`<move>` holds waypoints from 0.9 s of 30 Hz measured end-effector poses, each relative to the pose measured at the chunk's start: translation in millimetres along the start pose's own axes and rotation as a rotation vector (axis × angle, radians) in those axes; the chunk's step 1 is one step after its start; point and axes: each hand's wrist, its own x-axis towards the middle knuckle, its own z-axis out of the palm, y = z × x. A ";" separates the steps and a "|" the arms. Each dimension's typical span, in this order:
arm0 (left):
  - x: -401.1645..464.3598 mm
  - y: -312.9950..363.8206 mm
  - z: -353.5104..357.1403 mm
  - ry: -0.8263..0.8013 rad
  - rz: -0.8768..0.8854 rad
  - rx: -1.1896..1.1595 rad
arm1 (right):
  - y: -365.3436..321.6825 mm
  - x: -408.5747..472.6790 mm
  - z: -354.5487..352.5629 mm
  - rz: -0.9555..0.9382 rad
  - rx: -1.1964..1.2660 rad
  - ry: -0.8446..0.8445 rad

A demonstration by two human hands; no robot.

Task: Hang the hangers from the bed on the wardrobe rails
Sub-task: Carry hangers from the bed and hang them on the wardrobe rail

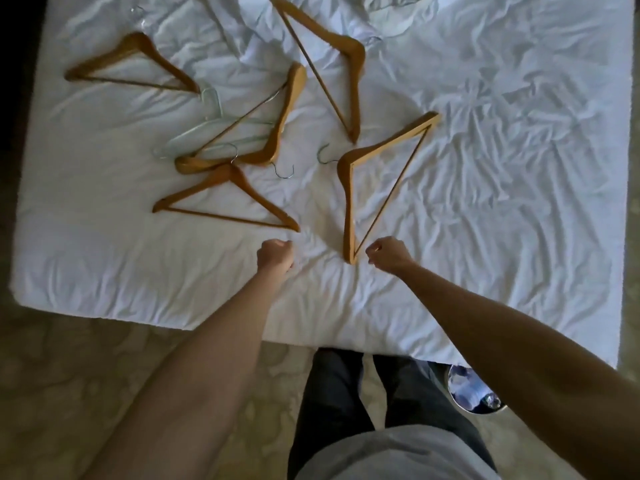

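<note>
While five wooden hangers (349,188) lie scattered from nine to twelve o'clock on the bed (485,168), left hand (276,255) and right hand (389,252) hover clenched, grasping nothing.

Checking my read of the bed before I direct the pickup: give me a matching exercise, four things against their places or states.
Things:
1. right hand
2. left hand
3. pale wire hanger
4. far-left wooden hanger

Places or states:
A. lies alone near the bed's left edge
B. curled, empty, beside the tip of the rightmost wooden hanger
C. partly under a wooden hanger in the middle pile
D. curled, empty, just below the nearest hanger

Pairs: 1-B, 2-D, 3-C, 4-A
</note>
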 end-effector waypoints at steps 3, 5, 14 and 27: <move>63.5 3.4 -3.3 0.080 -0.069 -0.077 | -32.1 49.5 8.8 -0.010 -0.068 0.073; 111.4 6.4 -0.1 0.115 -0.103 -0.142 | -49.5 80.6 12.7 0.007 -0.094 0.145; 264.0 27.2 11.8 0.247 -0.175 -0.338 | -84.1 161.3 41.4 0.097 -0.151 0.244; 50.8 -18.4 -59.9 0.143 -0.100 -0.356 | -81.3 -2.4 32.0 0.097 -0.079 0.447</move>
